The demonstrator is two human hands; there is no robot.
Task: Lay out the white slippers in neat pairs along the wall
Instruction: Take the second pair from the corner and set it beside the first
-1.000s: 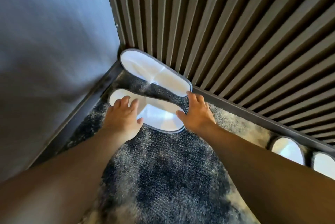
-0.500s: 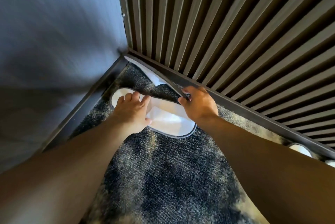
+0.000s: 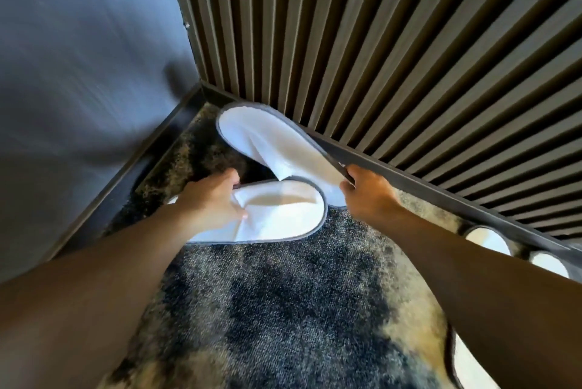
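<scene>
Four white terry slippers with grey piping are in view, none showing readable writing. Your left hand (image 3: 209, 203) pinches the vamp of the nearer flat oval slipper (image 3: 277, 215) on the mottled dark carpet (image 3: 283, 310). Your right hand (image 3: 367, 192) grips the tilted farther slipper (image 3: 271, 143) by its edge against the ribbed brown slatted wall (image 3: 378, 58). Two more slipper ends (image 3: 488, 239) lie along the baseboard at right.
</scene>
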